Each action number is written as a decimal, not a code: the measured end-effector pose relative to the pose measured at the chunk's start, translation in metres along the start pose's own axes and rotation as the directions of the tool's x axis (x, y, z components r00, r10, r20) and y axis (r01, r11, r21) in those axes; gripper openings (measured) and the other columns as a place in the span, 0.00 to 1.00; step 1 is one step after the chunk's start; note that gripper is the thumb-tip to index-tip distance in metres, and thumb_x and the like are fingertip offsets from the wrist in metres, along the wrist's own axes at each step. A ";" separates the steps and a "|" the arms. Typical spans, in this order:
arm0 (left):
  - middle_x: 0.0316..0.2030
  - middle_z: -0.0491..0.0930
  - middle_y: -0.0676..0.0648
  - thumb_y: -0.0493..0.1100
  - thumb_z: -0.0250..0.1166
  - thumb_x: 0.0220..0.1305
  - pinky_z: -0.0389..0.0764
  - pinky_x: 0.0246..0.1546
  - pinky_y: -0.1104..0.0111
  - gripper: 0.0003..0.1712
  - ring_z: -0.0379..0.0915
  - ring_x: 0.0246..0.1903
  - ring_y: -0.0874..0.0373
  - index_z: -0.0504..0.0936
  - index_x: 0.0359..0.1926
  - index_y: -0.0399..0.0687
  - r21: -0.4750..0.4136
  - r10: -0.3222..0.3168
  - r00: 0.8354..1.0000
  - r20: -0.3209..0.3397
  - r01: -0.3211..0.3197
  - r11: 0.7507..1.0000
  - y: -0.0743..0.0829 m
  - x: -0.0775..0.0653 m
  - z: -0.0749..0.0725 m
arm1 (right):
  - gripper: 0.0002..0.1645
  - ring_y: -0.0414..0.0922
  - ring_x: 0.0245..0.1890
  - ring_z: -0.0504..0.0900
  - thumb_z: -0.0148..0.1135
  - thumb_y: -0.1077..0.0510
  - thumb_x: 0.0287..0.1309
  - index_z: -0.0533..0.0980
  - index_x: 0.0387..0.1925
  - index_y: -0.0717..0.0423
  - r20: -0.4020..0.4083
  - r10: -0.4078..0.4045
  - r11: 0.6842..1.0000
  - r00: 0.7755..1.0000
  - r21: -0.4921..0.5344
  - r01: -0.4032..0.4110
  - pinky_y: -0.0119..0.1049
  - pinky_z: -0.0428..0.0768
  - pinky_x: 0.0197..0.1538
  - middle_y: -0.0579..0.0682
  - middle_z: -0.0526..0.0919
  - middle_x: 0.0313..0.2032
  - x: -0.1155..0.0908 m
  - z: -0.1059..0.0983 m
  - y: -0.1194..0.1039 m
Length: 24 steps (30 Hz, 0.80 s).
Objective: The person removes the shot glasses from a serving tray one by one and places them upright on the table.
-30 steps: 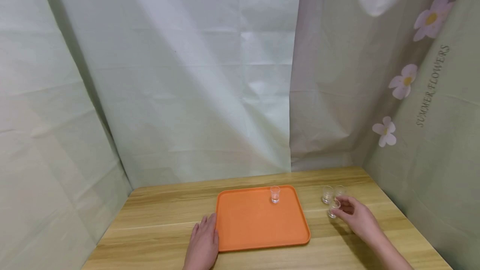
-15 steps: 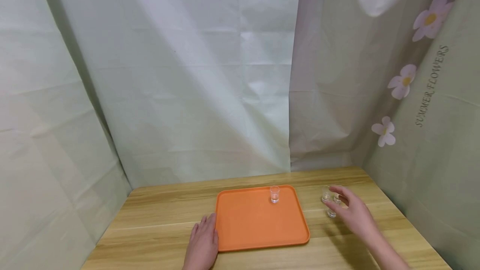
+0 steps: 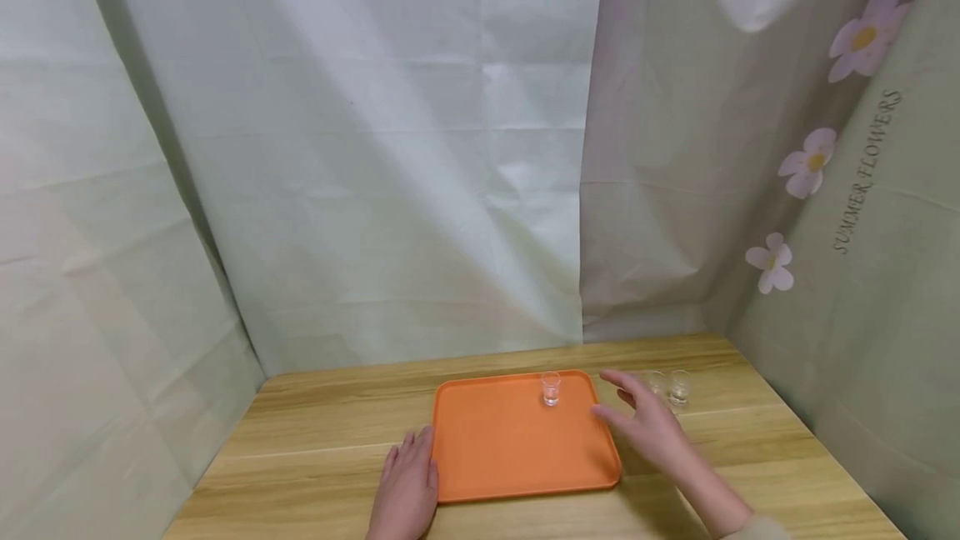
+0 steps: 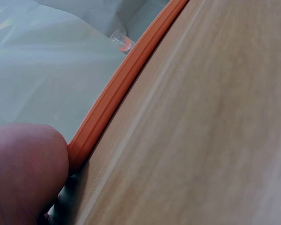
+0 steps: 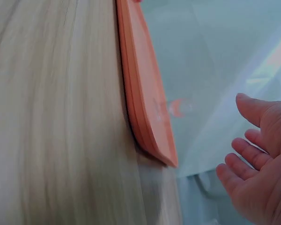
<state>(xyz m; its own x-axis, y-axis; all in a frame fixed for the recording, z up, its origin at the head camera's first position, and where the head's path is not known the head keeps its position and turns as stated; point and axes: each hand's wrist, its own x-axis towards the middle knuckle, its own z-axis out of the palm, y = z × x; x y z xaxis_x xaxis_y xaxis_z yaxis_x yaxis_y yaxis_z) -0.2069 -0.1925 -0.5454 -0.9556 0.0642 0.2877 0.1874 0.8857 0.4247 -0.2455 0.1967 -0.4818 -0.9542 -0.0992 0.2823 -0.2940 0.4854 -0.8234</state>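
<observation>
My left hand (image 3: 405, 486) lies beside the orange tray (image 3: 525, 448), its fingers extended along the left rim. In the left wrist view the thumb (image 4: 28, 173) is right at the tray's outer edge. My right hand (image 3: 648, 423) hovers at the tray's right rim, thumb and fingers spread with nothing between them, as the right wrist view also shows. One small clear shot glass (image 3: 551, 390) stands upright near the tray's back right corner. To the right of the tray stands another shot glass (image 3: 679, 390), with a further glass (image 3: 655, 382) partly hidden by my right hand.
The tray lies on a wood-grain table (image 3: 322, 440). Pale cloth curtains (image 3: 375, 190) enclose the table at the back and both sides, and the right curtain carries printed flowers (image 3: 771, 263).
My right hand first had its fingers at the nearest glass on the right, then came off the glasses and moved left to the tray's right rim. The left hand and tray stayed put.
</observation>
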 end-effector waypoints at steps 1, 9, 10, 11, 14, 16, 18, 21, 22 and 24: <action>0.72 0.78 0.33 0.35 0.62 0.79 0.60 0.79 0.34 0.29 0.67 0.76 0.30 0.74 0.76 0.31 -0.002 -0.004 1.000 0.002 0.004 1.000 0.000 0.000 0.001 | 0.36 0.69 0.73 0.75 0.77 0.57 0.71 0.75 0.74 0.62 0.005 -0.002 1.000 1.000 0.011 0.002 0.59 0.75 0.76 0.63 0.78 0.73 0.002 0.004 0.001; 0.73 0.77 0.33 0.35 0.61 0.79 0.58 0.80 0.35 0.29 0.66 0.77 0.31 0.74 0.77 0.31 -0.010 -0.014 1.000 0.010 0.014 1.000 0.001 0.000 0.001 | 0.37 0.67 0.73 0.76 0.77 0.58 0.71 0.74 0.75 0.64 0.021 -0.001 0.999 1.000 0.046 0.000 0.59 0.76 0.75 0.65 0.77 0.73 0.017 0.027 0.004; 0.73 0.77 0.33 0.35 0.61 0.79 0.59 0.80 0.35 0.29 0.66 0.77 0.31 0.74 0.77 0.31 -0.009 -0.012 1.000 0.009 0.012 1.000 0.001 0.000 0.001 | 0.38 0.67 0.73 0.76 0.77 0.58 0.71 0.74 0.76 0.63 0.026 0.010 0.999 1.000 0.046 -0.011 0.60 0.76 0.75 0.65 0.77 0.73 0.019 0.029 0.004; 0.73 0.77 0.33 0.35 0.61 0.79 0.59 0.79 0.34 0.29 0.66 0.77 0.30 0.74 0.76 0.31 -0.008 -0.009 1.000 0.007 0.009 1.000 0.001 0.000 0.000 | 0.38 0.67 0.73 0.75 0.77 0.57 0.71 0.74 0.76 0.62 0.032 0.019 0.999 0.999 0.043 -0.021 0.60 0.77 0.74 0.65 0.76 0.74 0.020 0.031 0.004; 0.73 0.77 0.33 0.35 0.61 0.80 0.59 0.79 0.34 0.29 0.66 0.77 0.30 0.74 0.77 0.31 -0.004 -0.005 1.000 0.003 0.005 1.000 0.002 -0.001 -0.001 | 0.39 0.66 0.74 0.75 0.76 0.58 0.71 0.73 0.77 0.62 0.041 0.037 0.998 0.998 0.042 -0.039 0.60 0.76 0.75 0.64 0.76 0.74 0.026 0.038 0.005; 0.72 0.77 0.33 0.35 0.62 0.79 0.60 0.79 0.34 0.29 0.66 0.76 0.30 0.74 0.76 0.31 0.001 0.001 1.000 0.000 -0.001 1.000 0.002 -0.001 -0.002 | 0.39 0.66 0.74 0.75 0.76 0.59 0.71 0.73 0.77 0.64 0.046 0.035 0.998 0.998 0.052 -0.037 0.60 0.76 0.75 0.65 0.77 0.74 0.029 0.043 0.006; 0.72 0.77 0.33 0.36 0.62 0.80 0.59 0.79 0.34 0.29 0.66 0.76 0.30 0.74 0.76 0.31 -0.001 0.000 1.000 -0.002 0.000 1.000 0.002 -0.001 -0.001 | 0.38 0.66 0.72 0.77 0.77 0.59 0.70 0.73 0.76 0.65 0.046 0.021 0.998 0.999 0.061 -0.024 0.60 0.77 0.74 0.65 0.78 0.73 0.034 0.048 0.006; 0.72 0.77 0.33 0.36 0.62 0.80 0.60 0.79 0.34 0.29 0.66 0.76 0.30 0.74 0.76 0.31 0.003 0.004 1.000 -0.005 -0.004 1.000 0.002 -0.001 -0.001 | 0.38 0.66 0.71 0.78 0.78 0.60 0.69 0.74 0.75 0.66 0.048 0.015 0.997 0.999 0.078 -0.019 0.61 0.78 0.73 0.66 0.78 0.72 0.039 0.055 0.006; 0.72 0.77 0.33 0.36 0.62 0.80 0.60 0.79 0.34 0.29 0.67 0.76 0.30 0.74 0.76 0.31 0.004 0.006 1.000 -0.006 -0.005 1.000 0.002 -0.001 -0.001 | 0.38 0.66 0.70 0.79 0.78 0.60 0.69 0.75 0.74 0.66 0.049 0.018 0.996 0.999 0.084 -0.022 0.61 0.79 0.72 0.66 0.79 0.71 0.041 0.058 0.006; 0.72 0.77 0.32 0.35 0.62 0.80 0.60 0.79 0.34 0.29 0.67 0.76 0.30 0.74 0.76 0.31 0.005 0.007 1.000 -0.008 -0.007 1.000 0.002 -0.001 -0.001 | 0.37 0.66 0.69 0.80 0.79 0.60 0.68 0.75 0.74 0.64 0.051 0.040 0.994 0.998 0.097 -0.045 0.61 0.80 0.71 0.66 0.79 0.70 0.043 0.062 0.005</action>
<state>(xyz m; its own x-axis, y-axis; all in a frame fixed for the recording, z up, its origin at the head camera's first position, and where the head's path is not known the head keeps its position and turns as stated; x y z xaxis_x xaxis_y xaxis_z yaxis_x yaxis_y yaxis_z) -0.2053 -0.1910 -0.5441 -0.9525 0.0668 0.2972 0.1929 0.8875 0.4185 -0.2917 0.1414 -0.5045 -0.9667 -0.1235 0.2240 -0.2551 0.4026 -0.8791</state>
